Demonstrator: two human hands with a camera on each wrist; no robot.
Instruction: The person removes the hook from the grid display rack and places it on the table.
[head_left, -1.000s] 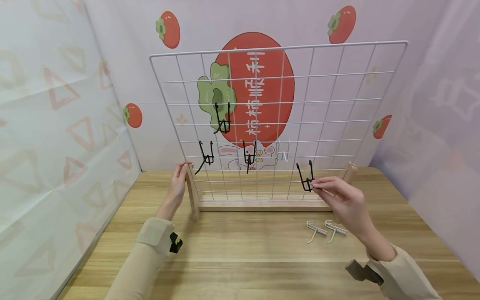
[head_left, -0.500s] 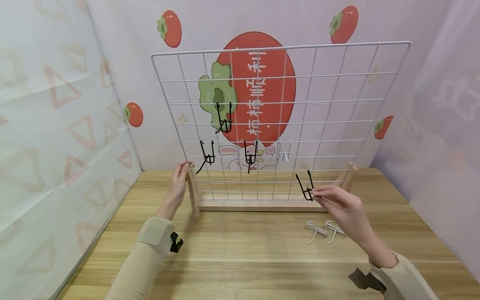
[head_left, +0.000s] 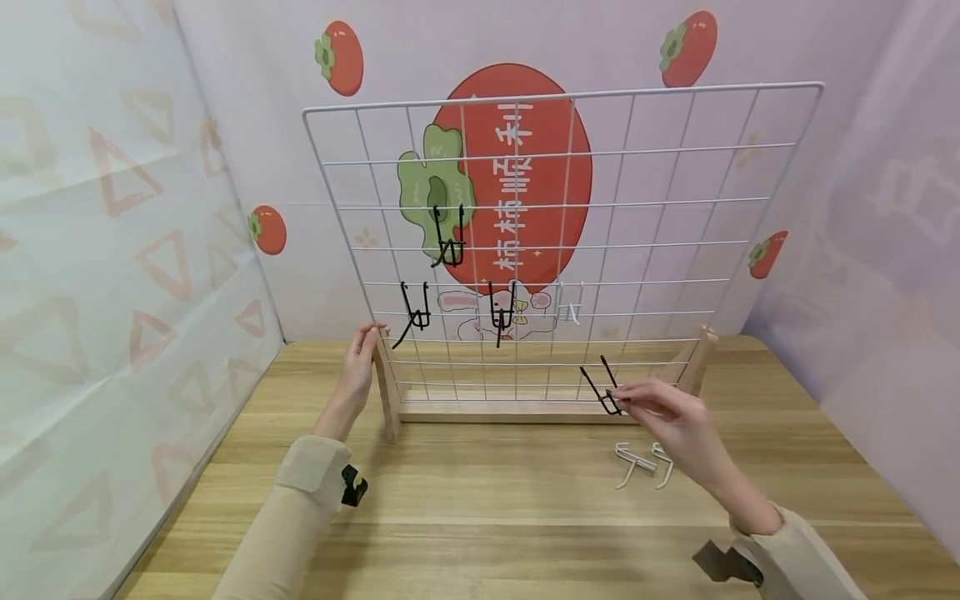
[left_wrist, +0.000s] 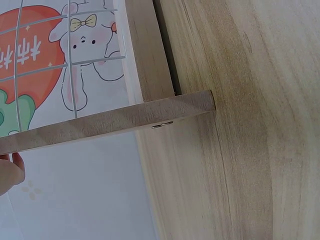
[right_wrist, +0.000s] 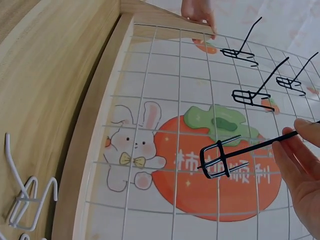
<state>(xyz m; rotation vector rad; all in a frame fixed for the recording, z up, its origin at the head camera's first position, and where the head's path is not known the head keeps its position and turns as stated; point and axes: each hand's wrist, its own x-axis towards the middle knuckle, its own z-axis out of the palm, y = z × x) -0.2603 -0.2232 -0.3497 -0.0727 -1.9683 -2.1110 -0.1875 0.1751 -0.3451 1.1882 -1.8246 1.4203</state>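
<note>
My right hand (head_left: 678, 425) pinches the arm of a black wire hook (head_left: 611, 403) between thumb and fingertips, its two prongs pointing up, low in front of the white wire grid (head_left: 562, 97). In the right wrist view the thumb and fingers pinch the hook's long straight arm (right_wrist: 255, 146), and its frame overlaps the grid. My left hand (head_left: 356, 371) grips the top of the left upright of the wooden stand (head_left: 386, 396). In the left wrist view, fingers (left_wrist: 19, 167) press against that upright's edge.
On the grid hang a higher black hook (head_left: 450, 252), two lower black hooks, left (head_left: 417, 318) and middle (head_left: 501, 317), and a white hook (head_left: 572, 313). Two white hooks (head_left: 634, 459) lie on the wooden table (head_left: 480, 517), the right one partly hidden by my right hand. A printed backdrop stands behind.
My right hand has lowered the black hook and shifted it slightly left, with its prongs tilting more to the left. My left hand stays on the upright.
</note>
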